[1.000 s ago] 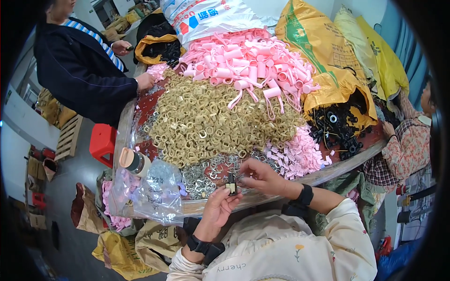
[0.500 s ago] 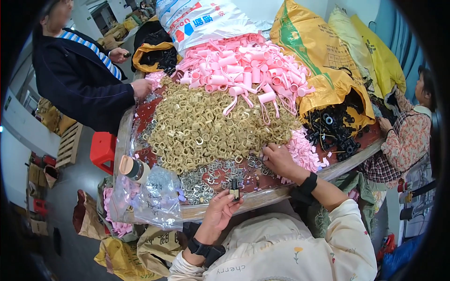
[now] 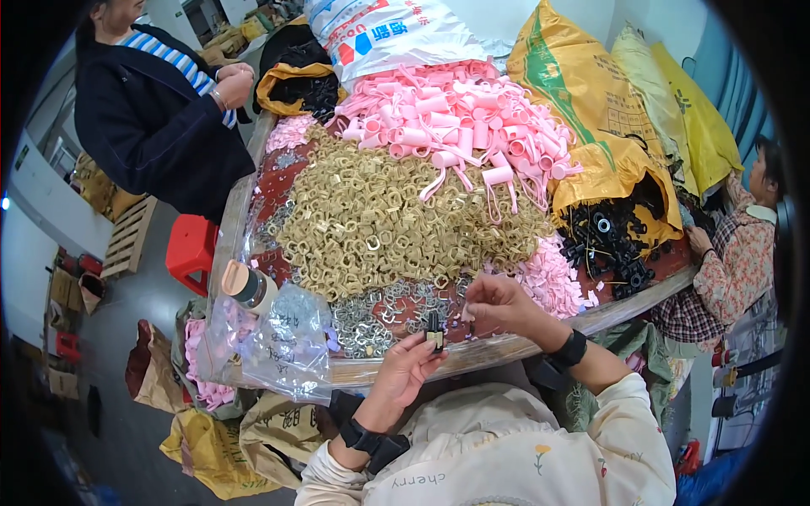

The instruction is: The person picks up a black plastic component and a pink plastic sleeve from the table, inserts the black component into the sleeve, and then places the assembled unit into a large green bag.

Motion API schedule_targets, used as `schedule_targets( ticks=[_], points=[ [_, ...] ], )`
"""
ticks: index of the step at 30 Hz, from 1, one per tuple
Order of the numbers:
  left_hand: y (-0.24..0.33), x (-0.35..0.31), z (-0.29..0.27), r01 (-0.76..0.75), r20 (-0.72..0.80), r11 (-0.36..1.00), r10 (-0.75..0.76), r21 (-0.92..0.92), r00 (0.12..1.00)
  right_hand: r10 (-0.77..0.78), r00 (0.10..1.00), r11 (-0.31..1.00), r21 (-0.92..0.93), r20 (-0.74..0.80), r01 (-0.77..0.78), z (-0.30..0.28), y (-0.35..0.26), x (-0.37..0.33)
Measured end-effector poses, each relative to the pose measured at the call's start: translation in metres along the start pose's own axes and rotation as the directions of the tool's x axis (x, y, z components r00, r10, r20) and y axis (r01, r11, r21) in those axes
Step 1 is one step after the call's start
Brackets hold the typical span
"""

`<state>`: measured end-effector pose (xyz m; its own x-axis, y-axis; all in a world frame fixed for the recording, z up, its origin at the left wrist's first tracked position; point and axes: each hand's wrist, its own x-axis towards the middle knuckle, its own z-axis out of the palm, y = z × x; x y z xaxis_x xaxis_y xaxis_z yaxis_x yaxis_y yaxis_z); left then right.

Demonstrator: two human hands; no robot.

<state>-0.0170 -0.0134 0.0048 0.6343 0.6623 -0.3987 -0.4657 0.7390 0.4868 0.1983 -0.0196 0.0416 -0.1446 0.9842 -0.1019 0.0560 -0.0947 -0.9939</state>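
My left hand (image 3: 403,371) pinches a small black fitting (image 3: 434,331) with a gold-coloured part on it, upright above the table's near edge. To its right, my right hand (image 3: 499,305) has thumb and fingers pressed together on a small pale pink piece (image 3: 467,313); its exact kind is too small to tell. Just beyond both hands lie silver metal hooks or rings (image 3: 375,325), spread thinly. A broad heap of gold-coloured buckles (image 3: 371,228) fills the middle of the table. Beside my right wrist is a pile of small pink pieces (image 3: 553,282).
Pink tubes with straps (image 3: 464,126) are heaped at the back. A yellow sack (image 3: 591,93) spills black parts (image 3: 603,253) at right. A bottle (image 3: 251,287) and a clear plastic bag (image 3: 291,350) sit near left. People work at left and right; a red stool (image 3: 190,249) stands left.
My right hand has lifted from the edge of the buckle heap and drawn nearer to my left hand, with a small pink piece in it. The person at left has brought their hands together.
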Motion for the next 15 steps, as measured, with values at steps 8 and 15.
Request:
schedule_targets(
  ticks=[8, 15],
  points=[
    [0.002, -0.001, 0.011, -0.01, 0.013, 1.0, 0.009, 0.022, 1.0, -0.295, 0.954, 0.917, -0.263, 0.058, 0.299, 0.035, -0.008, -0.003],
    [0.0, -0.001, 0.012, -0.024, 0.059, 0.996, 0.019, 0.08, 0.998, -0.518, 0.854, 0.727, -0.495, 0.058, 0.475, 0.04, -0.004, -0.005]
  ],
)
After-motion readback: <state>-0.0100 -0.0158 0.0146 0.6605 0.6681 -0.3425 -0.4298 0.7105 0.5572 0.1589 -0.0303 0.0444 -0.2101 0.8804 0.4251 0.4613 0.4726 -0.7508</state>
